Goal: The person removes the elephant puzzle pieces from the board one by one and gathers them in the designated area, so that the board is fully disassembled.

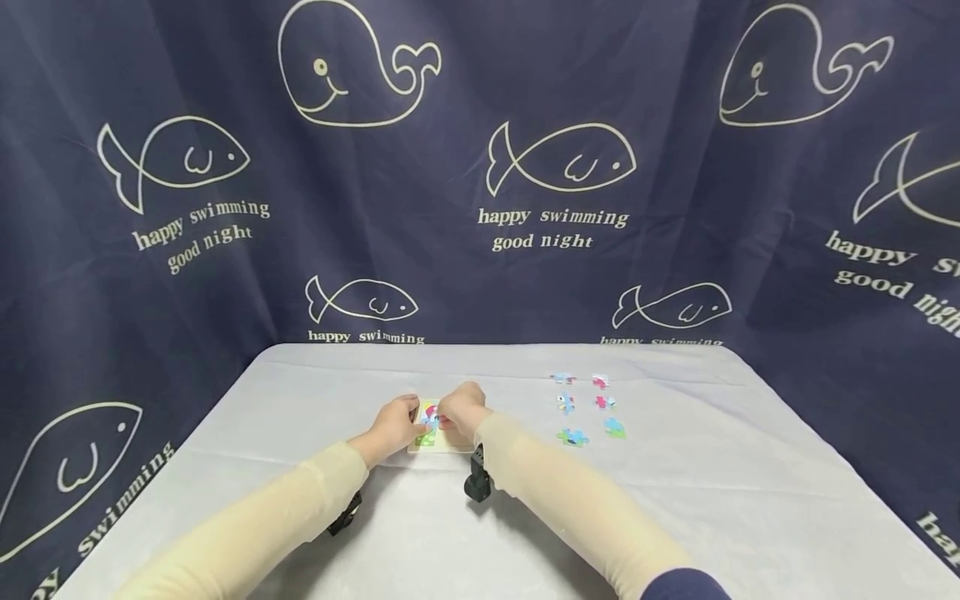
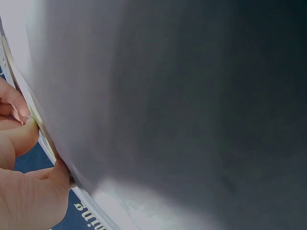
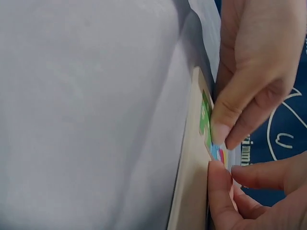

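A pale wooden puzzle board (image 1: 455,446) lies flat on the table, with colourful pieces filling its left part. My left hand (image 1: 394,427) holds the board by its left side, thumb over the fitted pieces. The right wrist view shows this thumb close to a green piece (image 3: 205,112). Above the board, my right hand (image 1: 463,408) has its fingers bent down close to the left thumb. Its thumb and forefinger seem to pinch a puzzle piece, mostly hidden by the fingers. In the left wrist view, the board's edge (image 2: 48,136) appears nearly side-on.
Loose puzzle pieces lie right of the board in two columns, among them a blue-green leaf-shaped piece (image 1: 615,427) and a blue piece (image 1: 573,437). A white cloth (image 1: 375,542) covers the table. Behind it hangs a dark blue curtain (image 1: 450,250) with fish and whale drawings.
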The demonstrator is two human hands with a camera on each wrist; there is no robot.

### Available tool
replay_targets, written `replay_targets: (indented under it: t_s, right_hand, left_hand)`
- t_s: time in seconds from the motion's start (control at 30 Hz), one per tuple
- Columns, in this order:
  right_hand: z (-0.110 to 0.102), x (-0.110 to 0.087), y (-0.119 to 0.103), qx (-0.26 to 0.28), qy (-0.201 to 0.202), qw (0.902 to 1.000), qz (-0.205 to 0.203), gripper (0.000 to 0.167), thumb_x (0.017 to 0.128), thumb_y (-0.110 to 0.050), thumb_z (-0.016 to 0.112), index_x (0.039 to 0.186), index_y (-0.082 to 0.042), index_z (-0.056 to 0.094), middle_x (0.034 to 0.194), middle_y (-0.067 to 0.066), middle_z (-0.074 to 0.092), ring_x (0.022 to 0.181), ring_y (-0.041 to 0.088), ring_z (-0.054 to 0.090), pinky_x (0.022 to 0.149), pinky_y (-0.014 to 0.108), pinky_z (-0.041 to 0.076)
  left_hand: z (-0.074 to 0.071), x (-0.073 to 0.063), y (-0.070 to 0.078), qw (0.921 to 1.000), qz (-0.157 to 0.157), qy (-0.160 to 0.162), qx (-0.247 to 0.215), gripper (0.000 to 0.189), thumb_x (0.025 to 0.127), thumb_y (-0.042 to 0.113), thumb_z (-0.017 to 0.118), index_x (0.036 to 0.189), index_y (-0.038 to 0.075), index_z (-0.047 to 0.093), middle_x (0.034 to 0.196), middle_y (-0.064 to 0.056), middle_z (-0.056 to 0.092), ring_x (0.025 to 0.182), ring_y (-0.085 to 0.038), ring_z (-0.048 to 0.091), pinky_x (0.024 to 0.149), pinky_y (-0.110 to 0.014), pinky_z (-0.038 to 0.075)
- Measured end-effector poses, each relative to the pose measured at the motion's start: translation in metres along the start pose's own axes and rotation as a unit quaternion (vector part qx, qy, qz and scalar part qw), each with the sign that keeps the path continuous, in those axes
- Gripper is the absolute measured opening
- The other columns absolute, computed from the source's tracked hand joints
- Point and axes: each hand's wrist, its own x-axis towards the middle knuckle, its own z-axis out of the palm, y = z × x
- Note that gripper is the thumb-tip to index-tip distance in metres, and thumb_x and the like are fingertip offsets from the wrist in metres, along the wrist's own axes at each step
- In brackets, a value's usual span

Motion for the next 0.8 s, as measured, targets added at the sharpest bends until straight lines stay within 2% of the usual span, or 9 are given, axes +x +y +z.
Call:
replay_targets:
  t_s: [0.17,0.3,0.4,0.57,0.8]
  right_hand:
    - [-0.008,0.012,0.000,0.080,-0.040,0.9954,0.033,0.013,0.085,0.011,0.059,0.097,0.012,0.064,0.074,0.017,0.070,0.048,0.014,0.062,0.062,0.028,0.062]
    - [-0.014,0.014,-0.003,0.116,-0.084,0.9891,0.035,0.012,0.088,0.013,0.056,0.094,0.013,0.066,0.076,0.021,0.070,0.058,0.021,0.069,0.062,0.030,0.062]
    - [-0.015,0.011,-0.004,0.126,-0.101,0.9861,0.039,0.014,0.089,0.013,0.055,0.098,0.013,0.066,0.085,0.024,0.071,0.064,0.022,0.071,0.067,0.032,0.063]
    - [-0.014,0.008,-0.005,0.128,-0.109,0.9845,0.047,0.021,0.091,0.011,0.054,0.109,0.013,0.064,0.104,0.027,0.070,0.062,0.016,0.067,0.078,0.034,0.062]
    - [-0.012,0.015,-0.001,0.140,-0.132,0.9796,0.060,0.028,0.091,0.015,0.047,0.115,0.014,0.062,0.113,0.030,0.066,0.072,0.022,0.070,0.082,0.036,0.061]
  left_hand:
    - [-0.001,0.002,0.004,0.9999,0.012,0.004,0.010,0.057,0.085,0.007,0.072,0.132,-0.016,0.048,0.144,-0.026,0.045,0.135,-0.044,0.040,0.115,-0.049,0.033]
    - [-0.004,0.002,0.007,1.0000,0.009,-0.002,0.002,0.057,0.086,0.006,0.071,0.133,-0.016,0.047,0.146,-0.026,0.042,0.138,-0.043,0.037,0.117,-0.049,0.030]
    - [-0.005,0.001,0.008,1.0000,0.008,-0.003,0.005,0.057,0.087,0.007,0.070,0.133,-0.017,0.046,0.147,-0.026,0.042,0.138,-0.043,0.036,0.117,-0.049,0.029]
    - [-0.005,0.000,0.006,0.9998,0.005,-0.006,0.018,0.057,0.088,0.008,0.070,0.133,-0.017,0.046,0.147,-0.026,0.041,0.138,-0.042,0.036,0.117,-0.049,0.031]
    - [-0.001,0.001,0.002,0.9998,-0.006,-0.012,0.017,0.058,0.089,0.008,0.068,0.135,-0.016,0.044,0.149,-0.025,0.040,0.139,-0.042,0.036,0.117,-0.049,0.030]
